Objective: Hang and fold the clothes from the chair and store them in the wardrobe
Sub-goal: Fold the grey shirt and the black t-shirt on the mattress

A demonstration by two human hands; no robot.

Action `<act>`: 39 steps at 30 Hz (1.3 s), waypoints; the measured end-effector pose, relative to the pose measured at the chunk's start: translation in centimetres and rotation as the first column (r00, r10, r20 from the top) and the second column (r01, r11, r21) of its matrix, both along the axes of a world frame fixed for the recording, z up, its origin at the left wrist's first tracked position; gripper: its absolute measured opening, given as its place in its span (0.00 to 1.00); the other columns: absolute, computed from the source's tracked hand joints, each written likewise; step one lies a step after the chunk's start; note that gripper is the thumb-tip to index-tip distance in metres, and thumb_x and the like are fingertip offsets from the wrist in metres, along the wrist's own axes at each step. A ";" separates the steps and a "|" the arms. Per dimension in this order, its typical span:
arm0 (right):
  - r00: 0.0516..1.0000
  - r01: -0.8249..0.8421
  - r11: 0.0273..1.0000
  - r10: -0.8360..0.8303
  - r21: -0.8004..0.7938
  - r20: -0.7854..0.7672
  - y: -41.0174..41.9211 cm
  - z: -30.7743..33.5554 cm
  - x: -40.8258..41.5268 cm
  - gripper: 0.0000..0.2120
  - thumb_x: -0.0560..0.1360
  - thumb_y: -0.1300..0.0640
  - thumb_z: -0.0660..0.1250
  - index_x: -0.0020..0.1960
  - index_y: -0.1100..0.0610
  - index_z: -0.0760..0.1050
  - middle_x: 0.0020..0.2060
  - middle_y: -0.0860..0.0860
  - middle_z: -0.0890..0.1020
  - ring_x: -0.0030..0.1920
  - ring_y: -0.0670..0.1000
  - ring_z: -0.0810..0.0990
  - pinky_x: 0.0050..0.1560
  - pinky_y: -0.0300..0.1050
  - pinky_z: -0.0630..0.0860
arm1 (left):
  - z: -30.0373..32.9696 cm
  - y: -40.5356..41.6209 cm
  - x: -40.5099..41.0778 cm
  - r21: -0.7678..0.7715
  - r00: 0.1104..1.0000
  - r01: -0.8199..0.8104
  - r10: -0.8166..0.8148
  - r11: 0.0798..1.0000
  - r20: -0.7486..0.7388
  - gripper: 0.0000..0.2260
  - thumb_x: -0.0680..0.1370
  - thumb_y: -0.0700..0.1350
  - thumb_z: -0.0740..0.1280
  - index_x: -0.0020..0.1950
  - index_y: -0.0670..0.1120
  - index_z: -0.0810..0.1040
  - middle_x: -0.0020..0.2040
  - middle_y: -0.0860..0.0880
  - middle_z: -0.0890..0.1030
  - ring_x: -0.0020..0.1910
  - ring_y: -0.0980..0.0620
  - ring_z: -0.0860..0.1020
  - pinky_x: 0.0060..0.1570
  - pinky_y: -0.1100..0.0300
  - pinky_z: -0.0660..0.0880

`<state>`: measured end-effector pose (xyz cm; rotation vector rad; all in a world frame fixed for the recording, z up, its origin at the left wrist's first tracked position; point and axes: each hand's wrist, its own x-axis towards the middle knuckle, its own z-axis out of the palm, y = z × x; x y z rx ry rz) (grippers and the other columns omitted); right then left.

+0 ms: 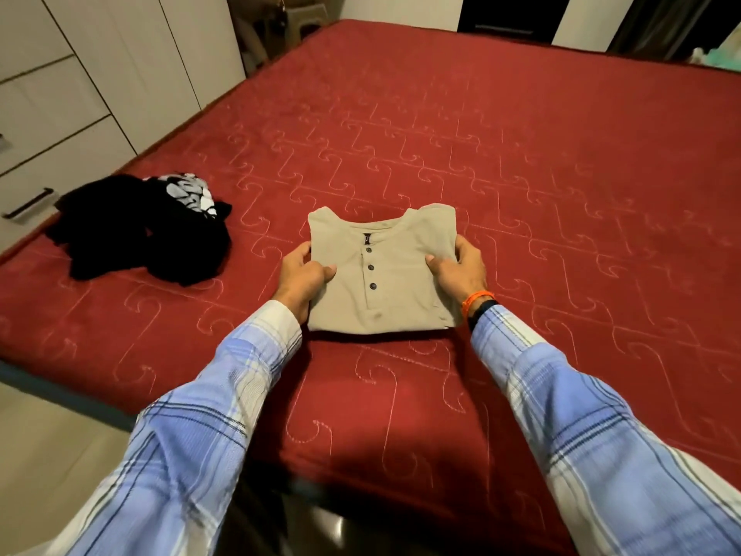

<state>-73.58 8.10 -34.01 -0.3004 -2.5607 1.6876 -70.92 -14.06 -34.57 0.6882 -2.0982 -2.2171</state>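
A bed [521,162] with a red quilted cover filled most of the room in view, pale wardrobe doors [120,54] along its left side.

On the cover, near the front edge, lay a beige shirt [383,270], folded into a neat rectangle, collar away from the person, button placket facing up with three dark buttons in a row.

Left hand [302,274] gripped the shirt's left edge: thumb on top of the cloth, fingers curled under the side. Right hand [457,266] gripped the right edge the same way, thumb pressed on the top face, fingers wrapped round the far side. Both forearms reached forward from the bottom of the frame, in blue and white plaid sleeves [581,427]. An orange band [477,300] and a dark one beside it sat on the right wrist.

Well to the left of the shirt, on the same cover near the bed's left edge, sat a heap of black clothes [148,234], unfolded, with a black-and-white patterned piece [192,192] on its far side.

Whether the shirt was lifted off the cover or resting on it could not be told.
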 end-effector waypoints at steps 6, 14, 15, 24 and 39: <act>0.997 0.045 0.992 -0.037 0.115 -0.071 -1.5 2.6 -10.9 0.17 0.75 0.55 0.70 0.62 0.57 0.74 0.54 0.52 0.81 0.55 0.55 0.79 0.56 0.45 0.73 | 2.9 -1.6 -11.1 0.013 0.995 -0.064 0.065 0.998 -0.082 0.21 0.74 0.29 0.66 0.66 0.42 0.74 0.54 0.45 0.82 0.46 0.50 0.81 0.43 0.57 0.79; 0.974 -0.209 0.624 0.198 0.753 0.106 -2.7 -5.4 -14.1 0.26 0.81 0.41 0.54 0.74 0.52 0.62 0.73 0.57 0.64 0.69 0.61 0.64 0.67 0.57 0.62 | -5.0 -3.1 -13.4 -0.530 0.992 0.119 -0.129 0.839 0.019 0.35 0.66 0.50 0.76 0.72 0.49 0.70 0.66 0.48 0.76 0.63 0.48 0.76 0.65 0.52 0.71; 0.979 -0.180 0.626 0.186 0.759 0.079 -2.7 -6.5 -13.7 0.26 0.81 0.40 0.52 0.75 0.51 0.62 0.75 0.56 0.63 0.71 0.60 0.63 0.68 0.57 0.61 | -5.8 -3.1 -13.0 -0.600 0.992 0.097 -0.128 0.794 -0.009 0.33 0.69 0.50 0.75 0.73 0.50 0.71 0.67 0.48 0.75 0.65 0.49 0.74 0.66 0.53 0.69; 0.986 -0.143 0.685 0.164 0.714 0.041 -3.3 -4.6 -12.4 0.25 0.80 0.43 0.58 0.72 0.54 0.65 0.76 0.57 0.60 0.72 0.61 0.60 0.70 0.57 0.57 | -4.6 -3.1 -11.9 -0.619 0.988 0.111 -0.155 0.777 -0.018 0.30 0.73 0.44 0.74 0.74 0.48 0.69 0.69 0.48 0.74 0.67 0.49 0.73 0.68 0.56 0.67; 0.814 -0.478 0.775 0.568 0.415 -0.123 -23.3 1.0 -3.7 0.15 0.72 0.55 0.71 0.58 0.54 0.78 0.53 0.52 0.80 0.47 0.49 0.80 0.57 0.49 0.76 | 1.3 -17.0 0.1 -0.677 0.929 -0.370 0.274 0.636 -0.250 0.10 0.71 0.42 0.73 0.51 0.52 0.81 0.45 0.51 0.83 0.42 0.55 0.81 0.53 0.55 0.78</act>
